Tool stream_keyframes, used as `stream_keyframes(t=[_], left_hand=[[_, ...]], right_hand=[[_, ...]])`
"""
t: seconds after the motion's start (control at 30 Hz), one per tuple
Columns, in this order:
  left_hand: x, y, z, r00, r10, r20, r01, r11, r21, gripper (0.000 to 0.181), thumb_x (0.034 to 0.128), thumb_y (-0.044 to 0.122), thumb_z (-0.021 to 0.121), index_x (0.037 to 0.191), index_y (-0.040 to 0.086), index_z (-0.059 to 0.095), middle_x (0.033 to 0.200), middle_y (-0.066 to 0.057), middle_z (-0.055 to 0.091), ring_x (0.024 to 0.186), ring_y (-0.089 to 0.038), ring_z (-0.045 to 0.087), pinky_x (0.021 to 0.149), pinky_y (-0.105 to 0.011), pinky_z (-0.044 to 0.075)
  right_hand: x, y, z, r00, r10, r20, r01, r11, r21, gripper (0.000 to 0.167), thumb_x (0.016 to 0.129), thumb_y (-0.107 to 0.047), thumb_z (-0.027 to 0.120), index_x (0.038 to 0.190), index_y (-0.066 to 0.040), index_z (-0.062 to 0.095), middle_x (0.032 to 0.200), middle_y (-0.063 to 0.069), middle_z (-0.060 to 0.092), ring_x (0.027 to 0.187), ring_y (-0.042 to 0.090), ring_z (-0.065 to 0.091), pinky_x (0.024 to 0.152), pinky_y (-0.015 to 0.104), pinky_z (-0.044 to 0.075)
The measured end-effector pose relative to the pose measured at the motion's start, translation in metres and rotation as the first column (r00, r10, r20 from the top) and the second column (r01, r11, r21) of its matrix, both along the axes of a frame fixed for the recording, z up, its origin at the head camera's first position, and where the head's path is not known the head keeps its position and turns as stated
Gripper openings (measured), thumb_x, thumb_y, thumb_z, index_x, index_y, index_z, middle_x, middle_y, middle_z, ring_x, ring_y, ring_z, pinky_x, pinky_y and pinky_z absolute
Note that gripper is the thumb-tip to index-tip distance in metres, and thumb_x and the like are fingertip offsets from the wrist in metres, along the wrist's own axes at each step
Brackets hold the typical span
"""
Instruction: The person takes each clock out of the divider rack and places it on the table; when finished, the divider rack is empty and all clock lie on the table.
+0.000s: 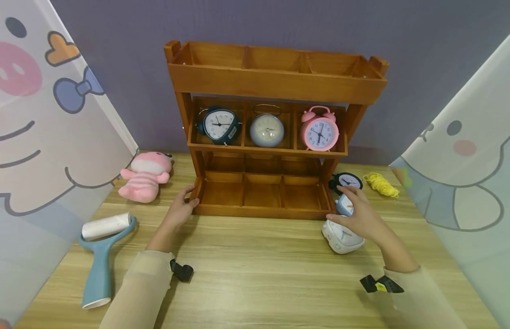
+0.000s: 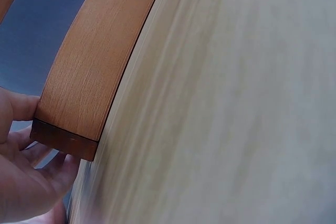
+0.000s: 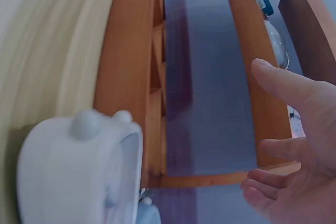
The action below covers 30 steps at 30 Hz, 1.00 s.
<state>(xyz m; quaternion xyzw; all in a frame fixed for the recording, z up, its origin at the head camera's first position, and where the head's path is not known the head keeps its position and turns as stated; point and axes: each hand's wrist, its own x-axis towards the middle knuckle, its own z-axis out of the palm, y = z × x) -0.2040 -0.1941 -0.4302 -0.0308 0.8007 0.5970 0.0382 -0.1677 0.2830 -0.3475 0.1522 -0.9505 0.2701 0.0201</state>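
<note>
A brown three-tier wooden shelf (image 1: pixel 259 211) stands upright on the table. My left hand (image 1: pixel 182 209) grips its lower left corner; in the left wrist view, thumb and fingers touch the shelf's end (image 2: pixel 65 142). By the lower right corner, my right hand (image 1: pixel 359 217) hovers with spread fingers, holding nothing. Beneath and beside it are a white alarm clock (image 1: pixel 341 240), a partly hidden light blue clock (image 1: pixel 343 205) and a black clock (image 1: pixel 348 179). The middle tier bears a dark teal clock (image 1: pixel 219 124), a pale lavender clock (image 1: pixel 267 130) and a pink twin-bell clock (image 1: pixel 320 132).
On the left lie a pink plush toy (image 1: pixel 145 177) and a blue-handled lint roller (image 1: pixel 99 269). Yellow yarn (image 1: pixel 381 184) lies at the back right. A grey wall (image 1: pixel 127 68) rises behind the shelf, with cartoon-printed panels on both sides.
</note>
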Motion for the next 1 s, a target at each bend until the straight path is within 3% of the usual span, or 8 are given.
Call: stream_keyframes(t=[0.23,0.47,0.63,1.0], left_hand=[[0.0,0.001,-0.002,1.0,-0.003,0.0,0.003,1.0,0.013,0.056,0.1022,0.006,0.045,0.153,0.001,0.022,0.152,-0.029,0.022,0.131,-0.044,0.033,0.102,-0.055,0.033],[-0.001,0.0,-0.001,1.0,-0.007,0.004,0.007,1.0,0.01,0.057,0.1025,0.006,0.044,0.154,0.002,0.02,0.151,-0.03,0.023,0.13,-0.044,0.034,0.101,-0.054,0.034],[0.0,0.0,-0.001,1.0,-0.007,-0.002,0.007,1.0,0.006,0.057,0.1025,0.006,0.044,0.154,0.001,0.02,0.151,-0.03,0.022,0.131,-0.044,0.033,0.101,-0.055,0.034],[0.001,0.001,-0.001,1.0,0.001,-0.005,-0.001,1.0,0.011,0.056,0.1023,0.006,0.044,0.153,0.001,0.022,0.152,-0.03,0.021,0.131,-0.045,0.033,0.102,-0.056,0.032]], right_hand=[[-0.012,-0.015,0.013,0.993,-0.013,-0.12,0.004,0.997,-0.073,0.084,0.084,-0.029,0.079,0.147,0.004,0.034,0.146,0.031,0.026,0.127,0.053,0.032,0.095,0.069,0.03],[-0.031,-0.038,0.021,0.966,-0.134,-0.219,0.088,0.974,-0.208,0.081,0.084,-0.028,0.079,0.148,-0.004,0.037,0.148,0.025,0.027,0.133,0.047,0.028,0.099,0.068,0.027],[-0.052,-0.055,0.025,0.937,-0.162,-0.31,0.061,0.949,-0.311,0.078,0.083,-0.023,0.08,0.147,-0.003,0.039,0.146,0.023,0.028,0.133,0.042,0.026,0.102,0.065,0.025],[-0.085,-0.08,0.041,0.846,-0.26,-0.466,0.082,0.926,-0.368,0.073,0.079,-0.023,0.083,0.139,0.0,0.047,0.142,0.023,0.029,0.129,0.04,0.023,0.099,0.054,0.032]])
